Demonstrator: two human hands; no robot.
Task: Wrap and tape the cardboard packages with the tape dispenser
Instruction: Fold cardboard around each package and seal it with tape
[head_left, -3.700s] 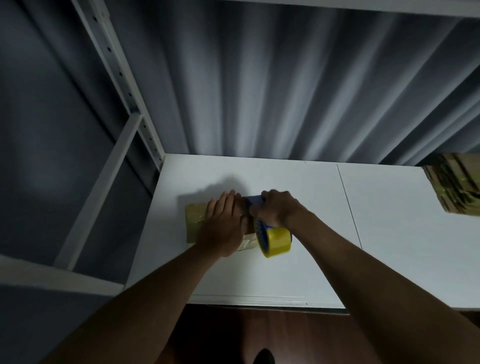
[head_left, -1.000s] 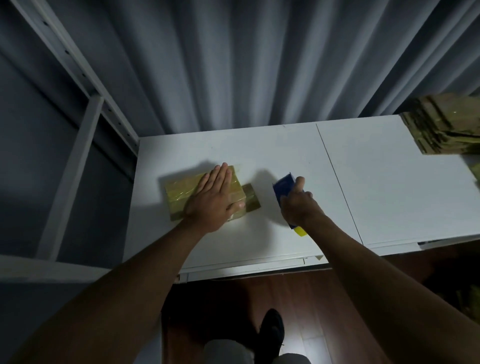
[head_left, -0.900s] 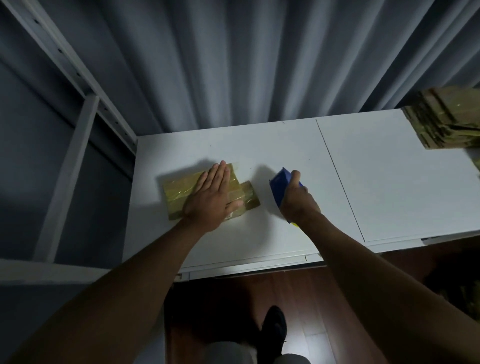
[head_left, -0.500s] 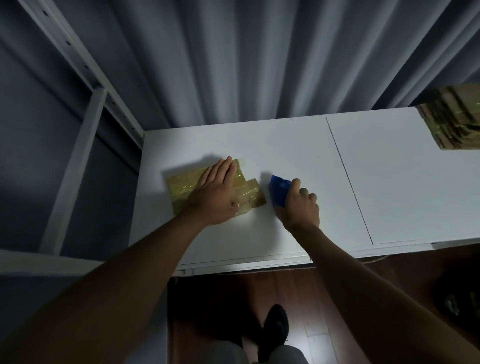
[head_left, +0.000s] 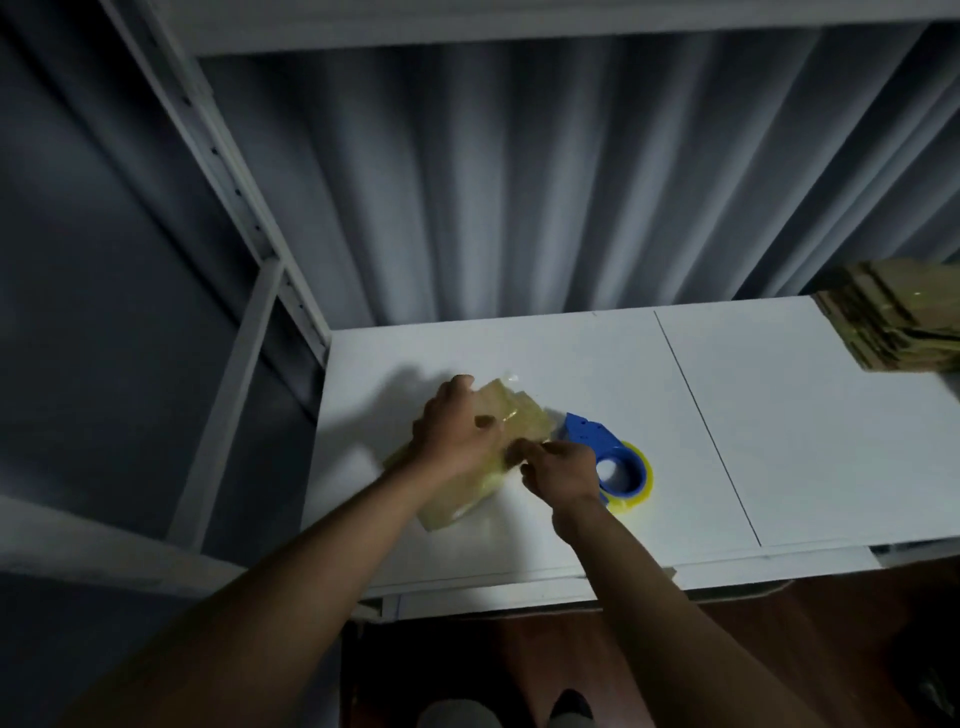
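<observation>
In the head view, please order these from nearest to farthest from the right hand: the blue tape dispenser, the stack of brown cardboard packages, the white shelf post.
1. Blue tape dispenser with its yellow roll, beside the right hand.
2. White shelf post, far left, off the table.
3. Stack of brown cardboard packages, at the table's far right corner.

Dim room: grey curtain, white table, wooden floor.

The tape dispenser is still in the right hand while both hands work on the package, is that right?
Not quite. The head view shows the tape dispenser lying on the table, out of the right hand. Both hands do work on the package, the left hand gripping it.
</observation>
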